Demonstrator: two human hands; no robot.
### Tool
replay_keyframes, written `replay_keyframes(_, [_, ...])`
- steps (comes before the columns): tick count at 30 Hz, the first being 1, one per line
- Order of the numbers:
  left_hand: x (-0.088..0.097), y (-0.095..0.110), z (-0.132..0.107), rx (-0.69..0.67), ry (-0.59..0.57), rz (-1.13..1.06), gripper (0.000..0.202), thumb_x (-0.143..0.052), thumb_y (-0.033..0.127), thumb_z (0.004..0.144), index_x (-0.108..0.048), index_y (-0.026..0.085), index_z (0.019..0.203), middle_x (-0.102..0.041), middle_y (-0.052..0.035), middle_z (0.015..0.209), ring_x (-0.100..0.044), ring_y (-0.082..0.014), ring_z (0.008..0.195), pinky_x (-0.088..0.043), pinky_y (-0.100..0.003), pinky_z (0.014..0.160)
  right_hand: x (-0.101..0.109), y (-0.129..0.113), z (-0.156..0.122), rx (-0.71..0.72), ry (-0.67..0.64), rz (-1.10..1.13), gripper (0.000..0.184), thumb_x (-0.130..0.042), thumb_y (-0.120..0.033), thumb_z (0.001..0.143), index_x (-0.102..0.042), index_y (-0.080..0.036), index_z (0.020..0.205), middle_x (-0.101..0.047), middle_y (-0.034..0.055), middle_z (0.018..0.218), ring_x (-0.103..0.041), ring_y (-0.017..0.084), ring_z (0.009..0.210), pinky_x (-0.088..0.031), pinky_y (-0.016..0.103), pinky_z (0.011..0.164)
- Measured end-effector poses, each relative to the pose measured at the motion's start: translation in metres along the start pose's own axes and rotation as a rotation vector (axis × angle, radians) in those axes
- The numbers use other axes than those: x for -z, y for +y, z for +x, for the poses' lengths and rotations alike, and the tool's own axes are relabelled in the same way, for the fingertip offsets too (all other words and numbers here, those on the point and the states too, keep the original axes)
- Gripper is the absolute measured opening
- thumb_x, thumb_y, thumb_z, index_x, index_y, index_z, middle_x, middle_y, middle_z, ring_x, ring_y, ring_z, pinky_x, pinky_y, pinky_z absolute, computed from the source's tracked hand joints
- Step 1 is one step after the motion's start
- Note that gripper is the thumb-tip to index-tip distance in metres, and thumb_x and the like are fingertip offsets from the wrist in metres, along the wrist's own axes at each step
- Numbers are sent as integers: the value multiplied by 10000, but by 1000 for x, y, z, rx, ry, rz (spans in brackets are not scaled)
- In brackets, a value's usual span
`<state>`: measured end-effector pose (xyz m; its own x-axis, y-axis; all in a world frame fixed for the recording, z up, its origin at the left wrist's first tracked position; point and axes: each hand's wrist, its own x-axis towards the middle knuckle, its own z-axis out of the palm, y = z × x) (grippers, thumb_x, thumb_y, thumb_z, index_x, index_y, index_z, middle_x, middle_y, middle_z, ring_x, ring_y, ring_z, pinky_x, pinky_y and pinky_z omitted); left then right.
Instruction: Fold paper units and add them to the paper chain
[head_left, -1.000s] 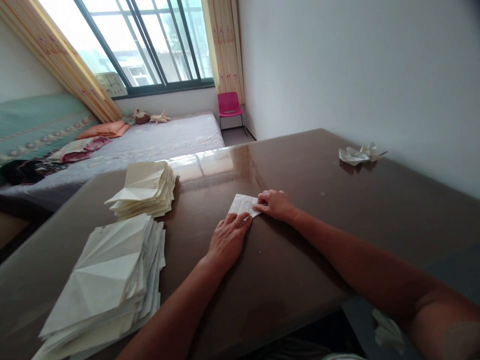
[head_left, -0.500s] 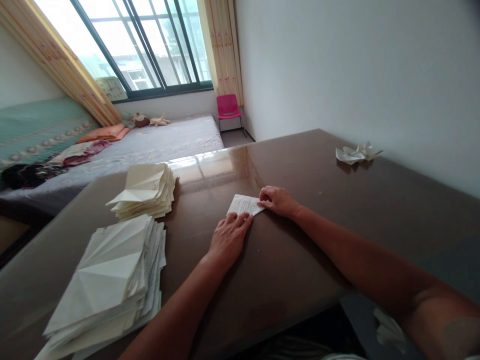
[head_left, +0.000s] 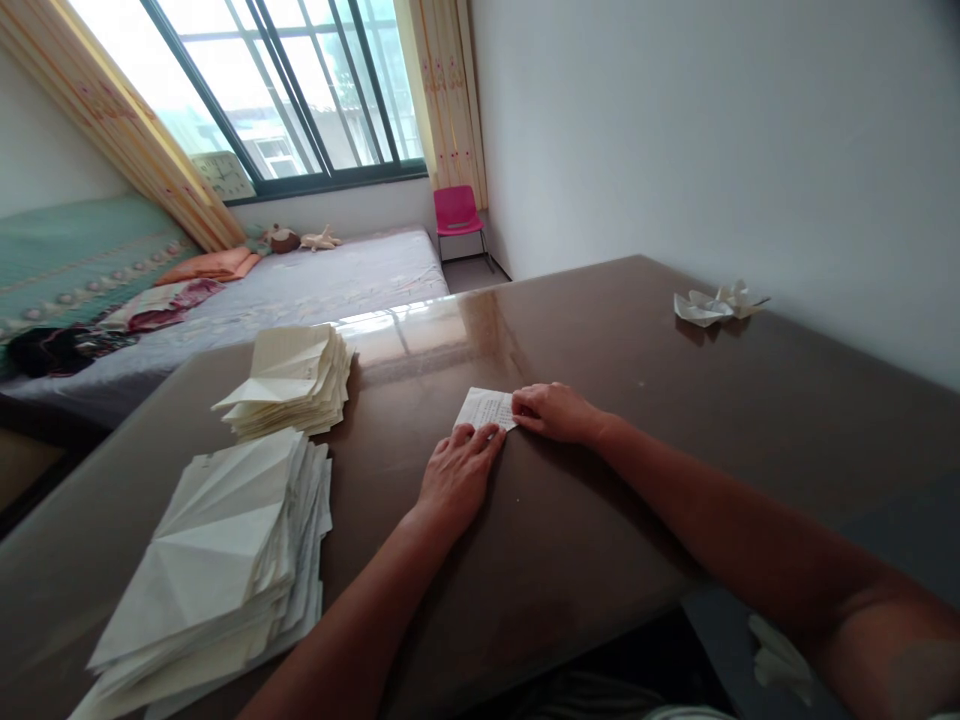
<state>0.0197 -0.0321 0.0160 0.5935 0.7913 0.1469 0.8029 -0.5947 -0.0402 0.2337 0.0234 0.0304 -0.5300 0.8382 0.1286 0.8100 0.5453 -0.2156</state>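
A small folded sheet of paper point(head_left: 484, 407) with writing on it lies on the brown table in front of me. Across its near edge, my left hand point(head_left: 461, 465) rests palm down, fingers stretched out and lying on the paper. My right hand point(head_left: 555, 410) is closed, with curled fingers at the paper's right corner, which they cover. On the left stands a thick stack of creased white paper point(head_left: 217, 540). Behind it sits a smaller stack of creased cream sheets point(head_left: 289, 370).
Folded paper shapes point(head_left: 712, 305) stand at the table's far right, near the wall. The table point(head_left: 600, 320) is brown and glossy. Beyond it are a bed point(head_left: 360, 270) and a pink chair point(head_left: 457, 212). A pale crumpled piece point(head_left: 780, 655) lies below the table's near edge.
My right fingers have slid slightly left and curled further over the paper's right corner, hiding more of it. My left hand stays in place on the paper.
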Motion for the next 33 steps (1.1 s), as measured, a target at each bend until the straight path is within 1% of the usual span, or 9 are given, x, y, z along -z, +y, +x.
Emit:
replay_keyframes(7, [-1, -1, 0, 5, 6, -6, 421, -384, 214, 945, -442, 311, 1351, -499, 27, 1384, -421, -246, 1184, -455, -394, 891, 7, 19, -3, -67, -60, 33, 151, -536, -352, 876, -622, -228, 889, -683, 8, 885, -585, 139, 722, -318, 227, 583])
replay_keyframes(10, [0, 0, 0, 3, -1, -14, 418, -382, 210, 946, -448, 302, 1348, -503, 28, 1380, -428, -244, 1176, -461, -397, 895, 8, 18, -5, -83, -19, -5, 155, -525, -326, 885, -641, -225, 906, -676, 24, 899, -594, 147, 741, -335, 226, 596])
replay_keyframes(13, [2, 2, 1, 6, 2, -20, 409, -394, 219, 943, -461, 303, 1338, -513, 19, 1368, -436, -245, 1176, -471, -402, 887, 8, 8, -6, 25, 70, 7, 205, -483, -288, 913, -667, -237, 987, -656, 38, 1017, -612, 145, 804, -385, 227, 672])
replay_keyframes(15, [3, 0, 2, 10, 11, -31, 393, -401, 234, 942, -479, 298, 1322, -536, 5, 1340, -451, -242, 1168, -479, -396, 881, 5, -1, -6, 151, 64, 40, 234, -478, -280, 920, -676, -250, 1041, -647, 40, 1065, -620, 148, 844, -412, 234, 726])
replay_keyframes(17, [4, -7, 2, 38, 33, -51, 371, -394, 250, 946, -506, 267, 1300, -565, -20, 1298, -474, -235, 1143, -476, -384, 910, 1, -8, -4, 227, 47, 42, 243, -491, -275, 915, -682, -247, 1063, -650, 49, 1072, -622, 159, 867, -430, 246, 750])
replay_keyframes(22, [4, -33, 1, 170, 85, -94, 387, -417, 191, 920, -517, 179, 1293, -556, -72, 1300, -504, -234, 1129, -453, -384, 987, -11, -7, 1, 303, 100, 9, 240, -481, -231, 927, -694, -234, 1039, -666, 71, 1061, -597, 187, 940, -456, 299, 835])
replay_keyframes(26, [4, -40, -1, 121, 99, -135, 399, -408, 144, 907, -533, 212, 1279, -530, -65, 1334, -514, -218, 1148, -452, -381, 1000, -14, 0, 5, 346, 136, 60, 236, -469, -163, 928, -693, -211, 987, -677, 70, 1053, -575, 186, 1010, -447, 323, 911])
replay_keyframes(29, [6, -38, -2, 84, 118, -191, 377, -405, 204, 926, -530, 225, 1281, -528, -54, 1334, -523, -211, 1160, -451, -374, 1005, -14, 2, 6, 335, 143, 114, 242, -450, -135, 928, -687, -183, 945, -685, 78, 1020, -580, 179, 1003, -456, 314, 907])
replay_keyframes(33, [10, -35, -4, 99, 135, -272, 426, -536, 342, 881, -506, 253, 1297, -505, -29, 1352, -556, -198, 1115, -480, -339, 968, -13, 3, 7, 318, 135, 168, 252, -437, -111, 921, -679, -175, 941, -687, 83, 1002, -587, 177, 994, -467, 312, 888])
